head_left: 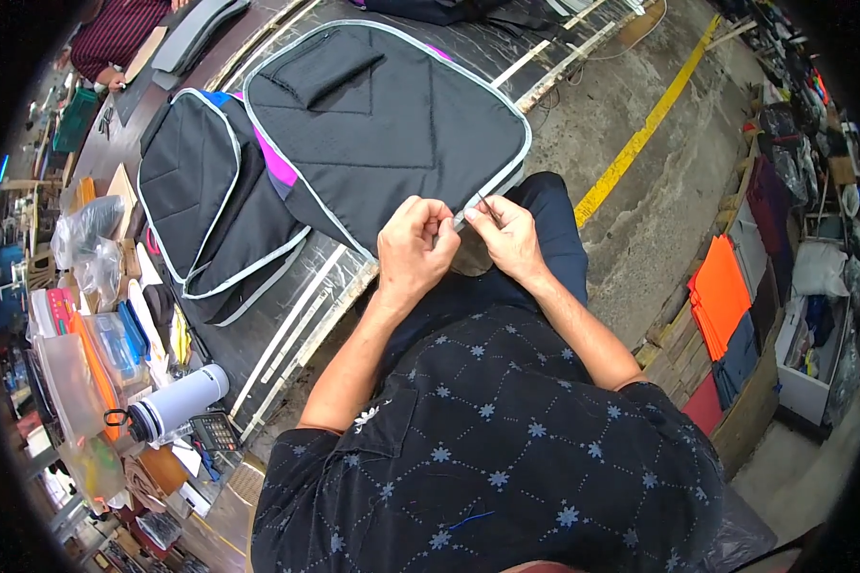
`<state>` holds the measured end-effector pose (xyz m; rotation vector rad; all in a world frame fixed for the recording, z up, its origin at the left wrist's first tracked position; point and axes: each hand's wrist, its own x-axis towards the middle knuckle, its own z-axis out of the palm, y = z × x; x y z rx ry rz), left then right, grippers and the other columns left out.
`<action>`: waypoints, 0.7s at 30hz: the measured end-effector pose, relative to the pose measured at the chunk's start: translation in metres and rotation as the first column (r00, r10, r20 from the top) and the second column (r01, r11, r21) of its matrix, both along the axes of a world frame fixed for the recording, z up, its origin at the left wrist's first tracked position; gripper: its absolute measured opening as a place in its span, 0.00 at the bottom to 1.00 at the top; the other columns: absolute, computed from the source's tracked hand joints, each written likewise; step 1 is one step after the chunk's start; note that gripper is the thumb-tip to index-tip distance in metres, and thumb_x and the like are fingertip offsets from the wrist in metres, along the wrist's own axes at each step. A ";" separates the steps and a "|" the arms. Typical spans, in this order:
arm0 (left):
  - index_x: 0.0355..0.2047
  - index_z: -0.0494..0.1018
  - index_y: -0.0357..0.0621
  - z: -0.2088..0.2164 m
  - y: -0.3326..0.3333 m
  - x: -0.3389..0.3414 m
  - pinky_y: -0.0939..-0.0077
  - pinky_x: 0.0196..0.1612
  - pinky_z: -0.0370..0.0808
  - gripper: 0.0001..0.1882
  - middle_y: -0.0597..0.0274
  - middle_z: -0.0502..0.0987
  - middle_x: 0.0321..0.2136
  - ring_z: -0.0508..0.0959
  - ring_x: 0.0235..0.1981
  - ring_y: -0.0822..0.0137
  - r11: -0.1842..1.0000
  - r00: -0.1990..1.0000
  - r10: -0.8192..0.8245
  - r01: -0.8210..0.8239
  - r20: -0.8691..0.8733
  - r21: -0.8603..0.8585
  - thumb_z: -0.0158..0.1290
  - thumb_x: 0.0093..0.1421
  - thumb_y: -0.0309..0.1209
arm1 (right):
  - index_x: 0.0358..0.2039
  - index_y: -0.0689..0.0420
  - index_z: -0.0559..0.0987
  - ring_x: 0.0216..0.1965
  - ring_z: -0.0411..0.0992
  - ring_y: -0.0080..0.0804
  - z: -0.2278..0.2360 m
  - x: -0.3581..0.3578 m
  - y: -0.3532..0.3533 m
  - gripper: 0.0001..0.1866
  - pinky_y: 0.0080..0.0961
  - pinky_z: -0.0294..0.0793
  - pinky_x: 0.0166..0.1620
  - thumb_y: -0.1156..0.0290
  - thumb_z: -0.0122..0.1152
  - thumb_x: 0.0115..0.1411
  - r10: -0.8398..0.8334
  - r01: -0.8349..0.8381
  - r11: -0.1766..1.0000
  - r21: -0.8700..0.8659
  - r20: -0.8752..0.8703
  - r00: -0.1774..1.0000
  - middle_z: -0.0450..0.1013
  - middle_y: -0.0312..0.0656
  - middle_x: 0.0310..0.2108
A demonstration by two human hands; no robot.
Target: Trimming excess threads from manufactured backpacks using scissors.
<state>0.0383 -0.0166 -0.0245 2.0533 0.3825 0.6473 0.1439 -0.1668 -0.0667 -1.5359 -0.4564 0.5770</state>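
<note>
A large black bag panel point(382, 124) with light grey edge binding and a small zipped pocket lies on the dark table in front of me. At its near corner my left hand point(418, 244) is closed in a pinch; what its fingertips hold is too small to make out. Beside it, my right hand point(511, 241) pinches a thin dark object point(484, 202) next to the bound edge. Purple fabric shows under the panel's left side. Against it on the left rests a second black bag point(191, 181) with the same grey binding.
A white bottle point(189, 396) and a calculator point(216, 432) sit at the table's near left, by plastic folders. Another person's hand point(113, 78) is at the far left, near grey pieces point(196, 38). Orange fabric point(720, 296) lies to the right, past a yellow floor line point(650, 119).
</note>
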 end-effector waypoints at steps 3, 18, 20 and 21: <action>0.34 0.78 0.37 0.009 0.000 -0.009 0.77 0.28 0.67 0.03 0.68 0.71 0.27 0.70 0.24 0.75 0.975 0.999 -0.032 0.024 -0.036 -0.219 0.61 0.63 0.21 | 0.39 0.63 0.83 0.33 0.69 0.11 0.002 -0.001 0.000 0.10 0.18 0.69 0.34 0.68 0.68 0.73 0.011 -0.011 1.000 -0.015 0.010 1.000 0.76 0.26 0.32; 0.35 0.79 0.36 0.005 -0.008 -0.016 0.79 0.26 0.65 0.03 0.68 0.70 0.27 0.67 0.24 0.78 0.969 0.997 -0.069 0.074 0.029 -0.237 0.62 0.63 0.20 | 0.43 0.54 0.82 0.26 0.79 0.36 0.021 -0.008 -0.023 0.16 0.34 0.71 0.35 0.67 0.80 0.59 -0.007 0.204 0.968 -0.143 0.803 0.596 0.79 0.35 0.26; 0.35 0.79 0.36 0.006 -0.009 -0.016 0.79 0.27 0.65 0.02 0.69 0.69 0.27 0.66 0.24 0.79 0.972 0.997 -0.074 0.076 0.019 -0.224 0.62 0.63 0.20 | 0.43 0.54 0.82 0.26 0.79 0.36 0.021 -0.009 -0.020 0.16 0.34 0.71 0.34 0.67 0.80 0.59 0.017 0.175 0.973 -0.149 0.806 0.592 0.80 0.36 0.26; 0.34 0.79 0.37 0.004 -0.009 -0.016 0.79 0.26 0.64 0.03 0.69 0.69 0.26 0.66 0.23 0.78 0.981 0.996 -0.081 0.085 0.029 -0.175 0.62 0.62 0.19 | 0.43 0.55 0.83 0.25 0.79 0.35 0.020 -0.009 -0.016 0.16 0.33 0.72 0.33 0.67 0.81 0.59 -0.016 0.191 0.974 -0.121 0.807 0.591 0.80 0.36 0.26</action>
